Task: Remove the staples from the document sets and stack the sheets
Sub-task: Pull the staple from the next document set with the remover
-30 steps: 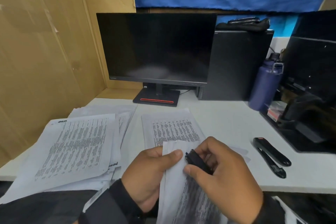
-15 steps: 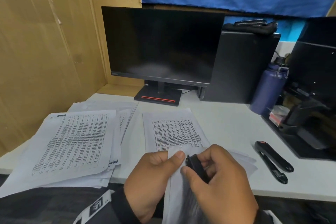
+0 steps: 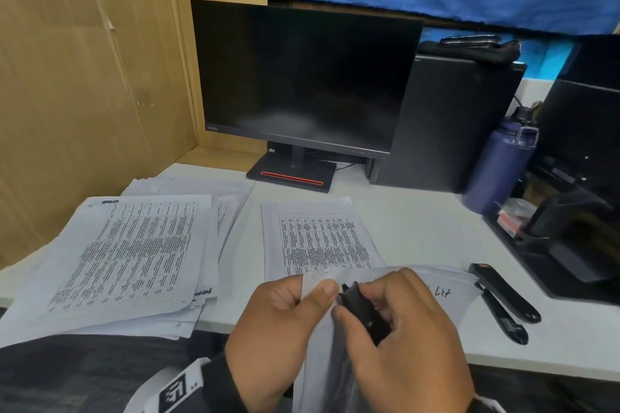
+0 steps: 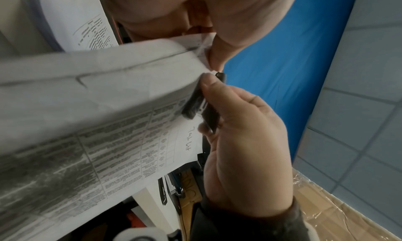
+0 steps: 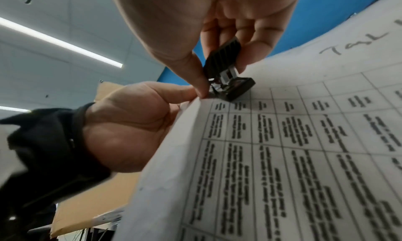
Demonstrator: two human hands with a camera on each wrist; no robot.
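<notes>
Left hand (image 3: 268, 322) pinches top corner of document set (image 5: 282, 158), thumb over front, sheets curled and lifted above near edge of worktop (image 3: 419, 228). Right hand (image 3: 402, 345) pinches black staple remover (image 3: 362, 312) between thumb and fingers, its tip at same corner, touching left thumb. Whether staple sits in tip: cannot tell. Flat printed sheet (image 3: 318, 238) just beyond both hands; larger loose paper pile (image 3: 134, 255) left of left hand. Black stapler (image 3: 503, 302) right of right hand, apart.

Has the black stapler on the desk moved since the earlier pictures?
No. The black stapler keeps its place on the desk, nearer than the blue bottle.
</notes>
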